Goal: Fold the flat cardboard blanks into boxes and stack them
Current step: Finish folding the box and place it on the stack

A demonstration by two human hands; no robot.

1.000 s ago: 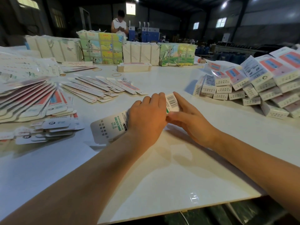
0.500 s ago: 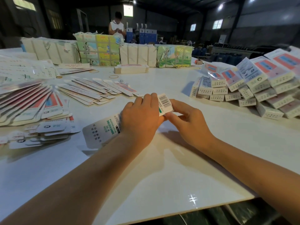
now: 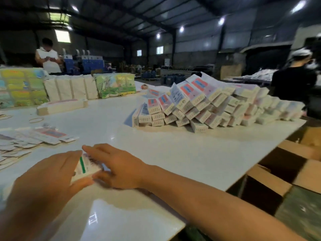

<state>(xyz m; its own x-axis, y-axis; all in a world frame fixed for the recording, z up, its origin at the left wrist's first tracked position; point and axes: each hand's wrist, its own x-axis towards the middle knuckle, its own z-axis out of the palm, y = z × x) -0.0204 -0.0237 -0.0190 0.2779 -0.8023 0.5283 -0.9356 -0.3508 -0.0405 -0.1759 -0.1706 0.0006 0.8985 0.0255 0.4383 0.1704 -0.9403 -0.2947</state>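
Note:
A small white box (image 3: 86, 168) with a green stripe lies between my hands, low on the white table (image 3: 173, 153). My left hand (image 3: 50, 176) holds it from the left, thumb under its near edge. My right hand (image 3: 116, 165) grips its right end, fingers over the top. Most of the box is hidden by my hands. A big heap of folded boxes (image 3: 205, 105) with red and blue faces lies at the right back of the table. Flat blanks (image 3: 34, 138) are fanned out at the left.
Bundles of printed sheets (image 3: 69, 87) line the table's far edge, with a flat bundle (image 3: 60, 106) and a rubber band (image 3: 36, 120) before them. Open brown cartons (image 3: 286, 171) stand below the table's right edge. One person (image 3: 47, 57) stands far back, another (image 3: 295, 79) at right.
The view has swung right and up, so the heap of folded boxes is near the middle. My hands with the box now sit lower left; the box's long flat end is out of sight.

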